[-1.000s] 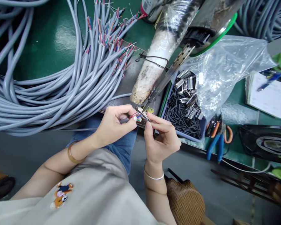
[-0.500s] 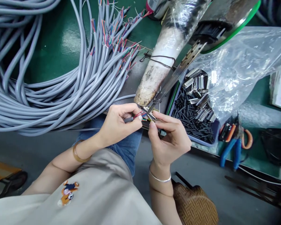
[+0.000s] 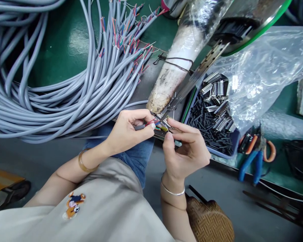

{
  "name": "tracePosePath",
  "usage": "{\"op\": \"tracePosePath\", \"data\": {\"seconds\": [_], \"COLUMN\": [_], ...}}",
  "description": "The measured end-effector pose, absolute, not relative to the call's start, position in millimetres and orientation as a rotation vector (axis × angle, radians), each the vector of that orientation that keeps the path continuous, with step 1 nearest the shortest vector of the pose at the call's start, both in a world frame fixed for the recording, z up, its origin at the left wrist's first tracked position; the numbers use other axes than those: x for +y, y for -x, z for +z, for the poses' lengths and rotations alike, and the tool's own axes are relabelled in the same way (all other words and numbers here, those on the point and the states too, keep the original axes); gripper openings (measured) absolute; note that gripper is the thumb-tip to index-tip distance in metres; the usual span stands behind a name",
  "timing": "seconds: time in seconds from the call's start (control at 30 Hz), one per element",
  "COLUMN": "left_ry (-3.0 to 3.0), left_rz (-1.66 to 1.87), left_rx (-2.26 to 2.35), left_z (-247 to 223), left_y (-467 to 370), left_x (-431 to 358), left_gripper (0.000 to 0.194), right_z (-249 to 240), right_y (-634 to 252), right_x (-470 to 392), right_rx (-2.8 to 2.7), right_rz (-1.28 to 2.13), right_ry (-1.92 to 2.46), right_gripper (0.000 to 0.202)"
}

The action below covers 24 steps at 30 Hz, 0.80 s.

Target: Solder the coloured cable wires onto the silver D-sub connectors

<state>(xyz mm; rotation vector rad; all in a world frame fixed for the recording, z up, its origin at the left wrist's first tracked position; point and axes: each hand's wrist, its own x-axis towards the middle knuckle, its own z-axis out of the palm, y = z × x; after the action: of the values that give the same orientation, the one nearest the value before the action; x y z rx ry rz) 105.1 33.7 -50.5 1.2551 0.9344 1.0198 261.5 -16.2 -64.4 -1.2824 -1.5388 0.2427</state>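
My left hand (image 3: 131, 129) pinches the stripped end of a grey cable (image 3: 139, 127), and red and other coloured wires (image 3: 154, 122) fan out from it. These wires reach a small metal connector with a row of pins (image 3: 162, 121). A soldering iron (image 3: 178, 99), fixed above the bench, points its tip down onto the connector. On the connector's other side my right hand (image 3: 184, 146) is closed, thumb and fingertips almost meeting at the pins; whatever they pinch is too small to make out.
A bundle of grey cables (image 3: 65, 97) with stripped ends covers the left. A white wrapped tube (image 3: 176, 60) slants down behind the hands. Right of the iron stands a bin (image 3: 234, 146) of black sleeves and metal connectors, near a plastic bag (image 3: 265, 74) and blue-handled pliers (image 3: 252, 164).
My right hand has shifted slightly right, its thumb a little away from the connector's pins. My left hand keeps its pinch on the cable. The view has moved slightly.
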Motion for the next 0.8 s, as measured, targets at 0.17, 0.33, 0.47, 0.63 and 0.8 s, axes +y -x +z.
{"op": "tracePosePath", "data": {"seconds": [0.17,0.33,0.47,0.63,0.8], "left_ry": [-1.249,-1.237,-1.243,-1.257,-1.275], "left_rz": [0.985,0.951,0.959,0.966,1.018], "left_rx": [0.961,0.976,0.978,1.025,1.024], "left_z": [-49.7,-51.5,-52.4,-53.5,-51.7], "left_y": [-104.2,-104.4,-105.9,-105.9,-105.4], "left_x": [32.5,30.6,30.0,29.4,29.3], "left_gripper": [0.012,0.01,0.011,0.012,0.011], "right_z": [-67.0,-69.6,-68.8,-67.8,-64.0], "right_y": [-262.0,-262.7,-262.9,-261.9,-260.0], "right_x": [-17.5,-17.3,-16.2,-12.4,-9.6], "right_rx": [-1.57,-1.608,-1.628,-1.633,-1.64], "right_rz": [0.223,0.135,0.105,0.116,0.088], "right_ry": [1.273,1.29,1.308,1.292,1.283], "right_gripper": [0.015,0.018,0.018,0.018,0.018]}}
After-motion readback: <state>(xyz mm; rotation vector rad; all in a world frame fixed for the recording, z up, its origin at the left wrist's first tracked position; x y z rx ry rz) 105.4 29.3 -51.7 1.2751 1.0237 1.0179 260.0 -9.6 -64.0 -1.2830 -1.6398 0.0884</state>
